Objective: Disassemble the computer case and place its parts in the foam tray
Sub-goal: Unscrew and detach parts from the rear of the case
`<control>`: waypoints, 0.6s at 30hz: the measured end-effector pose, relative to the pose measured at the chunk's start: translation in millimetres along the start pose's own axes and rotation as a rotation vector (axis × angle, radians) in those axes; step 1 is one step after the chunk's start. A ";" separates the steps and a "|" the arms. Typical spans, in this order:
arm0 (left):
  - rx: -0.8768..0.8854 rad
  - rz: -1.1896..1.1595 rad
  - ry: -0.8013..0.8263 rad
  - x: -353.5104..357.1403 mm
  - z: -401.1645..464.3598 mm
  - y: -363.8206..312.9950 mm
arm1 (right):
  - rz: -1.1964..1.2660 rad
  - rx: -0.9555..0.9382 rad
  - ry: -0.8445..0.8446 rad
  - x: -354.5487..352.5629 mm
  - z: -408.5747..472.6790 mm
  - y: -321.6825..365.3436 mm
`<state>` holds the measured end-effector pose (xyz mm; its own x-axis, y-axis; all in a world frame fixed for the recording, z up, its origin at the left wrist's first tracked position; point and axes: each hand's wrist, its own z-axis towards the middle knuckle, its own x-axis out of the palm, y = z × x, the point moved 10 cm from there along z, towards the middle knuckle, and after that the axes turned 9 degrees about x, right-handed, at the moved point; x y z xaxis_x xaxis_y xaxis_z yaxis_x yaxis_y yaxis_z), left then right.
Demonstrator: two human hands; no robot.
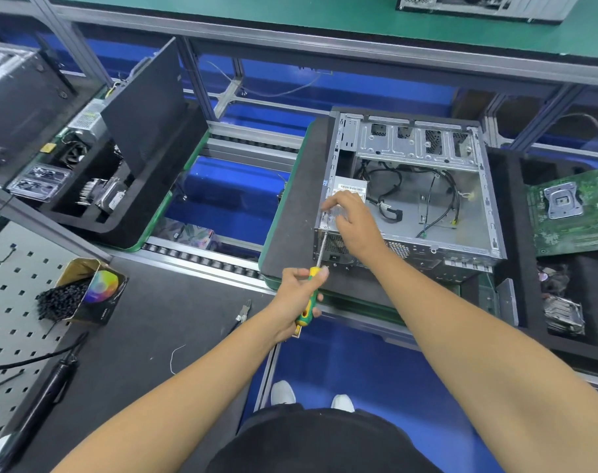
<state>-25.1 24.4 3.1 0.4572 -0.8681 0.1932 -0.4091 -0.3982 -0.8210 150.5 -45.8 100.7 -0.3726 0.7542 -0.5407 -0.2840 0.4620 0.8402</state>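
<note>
An open metal computer case (475, 206) lies on its side on a dark pallet (290, 213), with loose black cables inside. A silver power supply (350, 189) sits in its near left corner. My left hand (299, 295) grips a yellow-green screwdriver (309, 298); its shaft runs up to the case's rear left edge. My right hand (354, 223) rests on the power supply with fingers spread and bent over its top. A black foam tray (509, 213) stands right of the case, holding a green motherboard (570, 213) and a metal part (564, 312).
A second black foam tray (120, 220) with parts and a dark side panel (144, 107) sits at the left on the roller conveyor. A box of black cable ties (82, 295), small cutters (244, 310) and a powered driver (52, 387) lie on the near bench.
</note>
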 end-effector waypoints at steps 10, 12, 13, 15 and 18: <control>0.048 0.006 0.039 1.2 1.4 -2.7 | 0.633 0.365 -0.419 23.9 -82.0 -52.9; 0.036 0.005 0.053 2.8 -0.4 -3.3 | 0.781 0.682 -0.369 50.1 -92.7 -81.4; 0.022 -0.005 0.061 4.0 -1.4 -2.6 | 0.852 0.814 -0.282 65.6 -95.7 -89.0; 0.000 0.010 0.063 5.0 -1.4 -2.1 | 0.947 0.922 -0.136 82.5 -91.4 -90.5; 0.034 0.143 0.023 3.0 -0.3 -7.3 | 0.957 0.917 -0.060 78.6 -76.1 -80.4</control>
<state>-21.0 24.6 9.8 0.3779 -0.9219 0.0854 -0.4410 -0.2603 -0.8589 76.8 -59.2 -12.6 -0.0446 0.9647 0.2595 0.7712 -0.1319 0.6228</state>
